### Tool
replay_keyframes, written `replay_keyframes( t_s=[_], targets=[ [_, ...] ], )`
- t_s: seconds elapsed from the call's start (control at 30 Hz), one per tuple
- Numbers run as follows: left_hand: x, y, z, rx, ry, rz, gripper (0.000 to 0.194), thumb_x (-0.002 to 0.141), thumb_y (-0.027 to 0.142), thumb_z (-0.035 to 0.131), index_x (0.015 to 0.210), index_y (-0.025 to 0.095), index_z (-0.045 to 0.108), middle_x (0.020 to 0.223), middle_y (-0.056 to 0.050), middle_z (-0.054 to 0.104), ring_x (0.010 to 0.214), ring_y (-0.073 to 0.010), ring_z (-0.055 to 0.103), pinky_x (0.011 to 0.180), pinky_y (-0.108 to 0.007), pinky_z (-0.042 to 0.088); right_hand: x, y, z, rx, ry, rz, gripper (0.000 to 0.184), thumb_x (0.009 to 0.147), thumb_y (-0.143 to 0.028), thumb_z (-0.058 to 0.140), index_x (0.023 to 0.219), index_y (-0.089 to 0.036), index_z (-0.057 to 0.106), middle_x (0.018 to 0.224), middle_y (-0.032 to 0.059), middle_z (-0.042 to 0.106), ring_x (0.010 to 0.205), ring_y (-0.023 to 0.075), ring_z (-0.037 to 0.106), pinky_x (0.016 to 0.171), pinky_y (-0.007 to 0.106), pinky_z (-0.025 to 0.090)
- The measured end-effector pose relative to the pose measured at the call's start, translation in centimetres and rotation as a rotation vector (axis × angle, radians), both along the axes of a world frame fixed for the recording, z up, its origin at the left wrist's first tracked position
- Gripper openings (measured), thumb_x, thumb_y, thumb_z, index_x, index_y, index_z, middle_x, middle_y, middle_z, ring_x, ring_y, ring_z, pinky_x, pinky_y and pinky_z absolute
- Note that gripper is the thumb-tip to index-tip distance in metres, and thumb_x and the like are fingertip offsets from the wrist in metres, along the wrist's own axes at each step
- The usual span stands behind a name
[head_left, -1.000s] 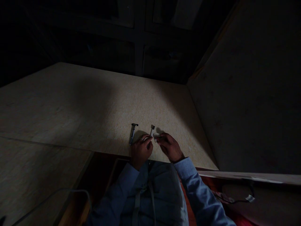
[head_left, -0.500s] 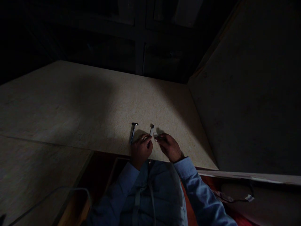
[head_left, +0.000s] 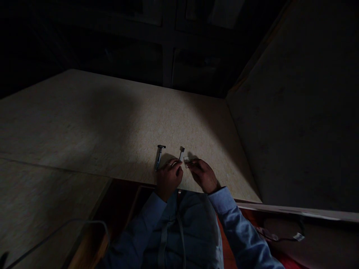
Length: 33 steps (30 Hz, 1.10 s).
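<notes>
My left hand (head_left: 169, 179) is closed, thumb and index finger pinched at the lower end of a thin grey stick with a dark blocky tip (head_left: 181, 151). The tip points away from me. In the pinched fingers of my right hand (head_left: 204, 175) is a small clear piece (head_left: 186, 161), partly hidden by the fingertips; its kind is too small and dark to make out. Both hands are close together over the near edge of the table. Left of my left hand lies a T-shaped item like a razor (head_left: 159, 157), with a black head and a shiny handle.
The pale, speckled tabletop (head_left: 134, 116) reaches back to dark panelled doors (head_left: 134, 59). A dark grey wall or panel (head_left: 297, 112) rises on the right. At lower left a cable (head_left: 70, 220) crosses another pale surface. Another cable (head_left: 280, 240) hangs at lower right.
The view has shifted slightly. Both hands keep nearly the same pose, and the clear piece in my right fingers shows a little more plainly. The razor-like item has stayed in place.
</notes>
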<state>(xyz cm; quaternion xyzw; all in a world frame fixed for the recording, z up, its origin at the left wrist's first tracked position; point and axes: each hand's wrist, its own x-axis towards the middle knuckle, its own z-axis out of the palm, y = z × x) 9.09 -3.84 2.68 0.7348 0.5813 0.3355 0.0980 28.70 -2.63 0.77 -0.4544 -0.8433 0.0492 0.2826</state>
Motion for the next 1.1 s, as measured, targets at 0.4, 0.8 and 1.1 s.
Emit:
replay_keyframes(
  t_s=[0.4, 0.8, 1.1],
  targets=[
    [-0.02, -0.06, 0.03, 0.002, -0.009, -0.013, 0.025, 0.089, 0.017, 0.057, 0.104, 0.026, 0.075, 0.114, -0.003, 0.075, 0.096, -0.0195, 0.072, 0.084, -0.032, 0.055, -0.2, -0.16, 0.29, -0.01, -0.015, -0.001, 0.035, 0.095, -0.018, 0.056, 0.124, -0.029, 0.073, 0.117, 0.0133, 0.069, 0.109, 0.0281, 0.065, 0.09, 0.043, 0.058],
    [-0.01, -0.13, 0.1, -0.028, -0.003, -0.012, 0.024, 0.09, 0.017, 0.057, 0.105, 0.026, 0.074, 0.115, -0.002, 0.076, 0.095, -0.0197, 0.073, 0.08, -0.032, 0.055, -0.28, -0.31, 0.53, 0.011, -0.082, -0.014, 0.038, 0.095, -0.017, 0.057, 0.128, -0.03, 0.07, 0.119, 0.0125, 0.068, 0.107, 0.0274, 0.065, 0.086, 0.041, 0.057],
    [-0.08, -0.15, -0.12, -0.007, 0.001, -0.017, 0.024, 0.089, 0.017, 0.059, 0.105, 0.025, 0.075, 0.114, -0.002, 0.076, 0.094, -0.0199, 0.073, 0.08, -0.032, 0.056, -0.55, -0.61, 0.9, -0.003, -0.132, -0.048, 0.04, 0.095, -0.016, 0.057, 0.131, -0.029, 0.067, 0.124, 0.0126, 0.065, 0.107, 0.0268, 0.064, 0.085, 0.04, 0.054]
  ],
)
